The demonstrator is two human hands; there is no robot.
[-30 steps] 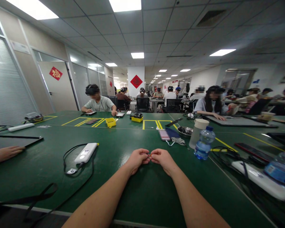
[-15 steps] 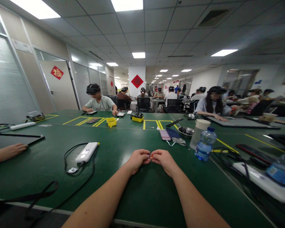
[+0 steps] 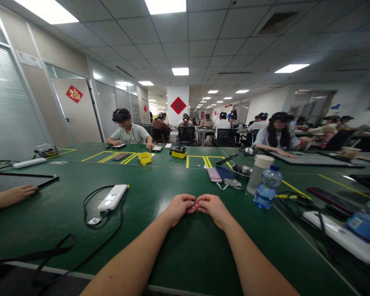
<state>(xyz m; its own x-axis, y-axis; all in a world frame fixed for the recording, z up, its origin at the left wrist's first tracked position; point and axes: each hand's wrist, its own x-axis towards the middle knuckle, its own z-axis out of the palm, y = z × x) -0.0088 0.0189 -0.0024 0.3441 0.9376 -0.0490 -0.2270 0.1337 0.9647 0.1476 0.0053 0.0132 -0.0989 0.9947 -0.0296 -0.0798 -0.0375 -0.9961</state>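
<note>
Over the green table (image 3: 117, 242), my two hands meet fingertip to fingertip. My left hand (image 3: 181, 209) is closed in a pinch around a tiny whitish and dark piece (image 3: 193, 203), mostly covered by the fingers. Thumb and forefinger of my right hand (image 3: 214, 209) pinch a small orange piece (image 3: 197, 202), which almost touches the other one. Both pieces are too small for me to tell their kind.
Left stands a white power bank (image 3: 112, 198) with a black cable. To the right are a blue-capped water bottle (image 3: 267, 187), a pale tumbler (image 3: 259, 172) and a metal bowl (image 3: 242, 171). A co-worker's hand (image 3: 14, 198) rests at far left; yellow trays (image 3: 144, 158) lie ahead.
My hands hold nearly the same place and pinch. The co-worker's hand at far left has shifted very slightly to the right.
</note>
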